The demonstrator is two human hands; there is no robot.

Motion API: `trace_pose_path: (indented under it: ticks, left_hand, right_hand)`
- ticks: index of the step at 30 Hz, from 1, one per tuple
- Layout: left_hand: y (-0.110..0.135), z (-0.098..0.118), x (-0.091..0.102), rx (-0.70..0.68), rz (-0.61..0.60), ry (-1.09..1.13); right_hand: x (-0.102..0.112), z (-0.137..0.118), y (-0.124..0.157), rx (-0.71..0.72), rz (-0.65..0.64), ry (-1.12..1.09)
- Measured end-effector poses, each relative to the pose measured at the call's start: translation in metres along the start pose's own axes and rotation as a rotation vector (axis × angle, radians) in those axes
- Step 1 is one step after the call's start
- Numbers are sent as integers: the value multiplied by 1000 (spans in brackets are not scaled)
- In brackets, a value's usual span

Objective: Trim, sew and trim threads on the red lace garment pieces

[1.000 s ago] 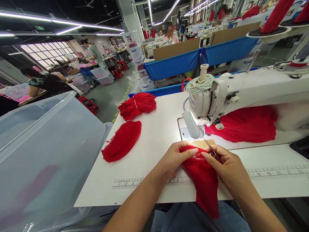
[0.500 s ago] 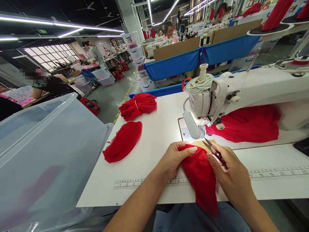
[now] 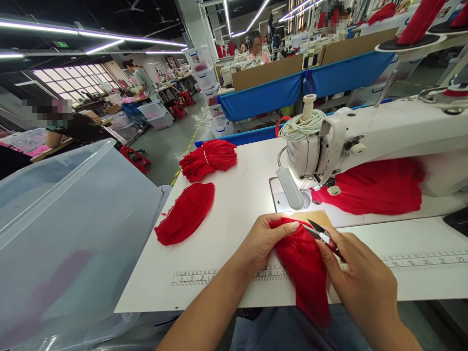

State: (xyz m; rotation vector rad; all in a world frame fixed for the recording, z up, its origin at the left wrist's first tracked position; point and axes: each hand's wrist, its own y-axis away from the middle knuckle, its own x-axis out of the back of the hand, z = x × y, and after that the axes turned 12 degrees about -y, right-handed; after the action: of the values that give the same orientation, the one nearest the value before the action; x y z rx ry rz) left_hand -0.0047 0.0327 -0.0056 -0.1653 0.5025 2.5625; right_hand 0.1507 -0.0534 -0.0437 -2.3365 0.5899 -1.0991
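My left hand pinches the upper edge of a piece of red fabric, which hangs down over the table's front edge. In my right hand is a pair of thread snips, its two blades apart and pointing left at the fabric's top edge, close to my left thumb. Just behind the fabric lies a tan patch on the table. The white sewing machine stands beyond my hands, with more red fabric bunched under its arm.
On the white table lie a tied red bundle and a flat red piece. A ruler scale runs along the front. A large clear plastic bin stands at the left. Several people work farther back.
The thread snips have swung lower and left to the fabric's edge, with their blades now more visible. My right hand has turned slightly. My left hand keeps its grip on the fabric.
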Motion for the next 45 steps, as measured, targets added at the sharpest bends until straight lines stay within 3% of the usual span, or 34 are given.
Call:
trace_pose_path:
  ticks: [5,11,14,17,20,22,26,32,39,45]
  left_hand:
    - [-1,-1,0,2,19,1]
    - [0,-1,0,4,-7,-3]
    - [1,-1,0,14,-64,-15]
    - [1,-2,1,-1,-121,-56]
    - [-1,-2,1,2,-41,-123]
    - [-2,-2,2,20,8,-147]
    - [-4,-4,1,25,24,-133]
    - [-4,-4,1,31,26,-121]
    - [-3,-2,1,31,29,-123]
    - [-4,-3,1,25,30,-127]
  right_hand:
    - [0,-1,-4,-105,-41,-132]
    - [-2,-4,-7,-130,-13,-359]
    - [-3,-7,-13,-224,31,-449]
    - [-4,-7,-23,-297,-35,-525]
    - [-6,-4,-28,-375,-102,-533]
    - [-7,-1,-27,-400,-64,-480]
    - [-7,4,-15,-316,8,-322]
    - [-2,-1,-3,-96,14,-68]
    - [-1,2,0,-19,-43,26]
    - [1,3,1,-63,-59,35]
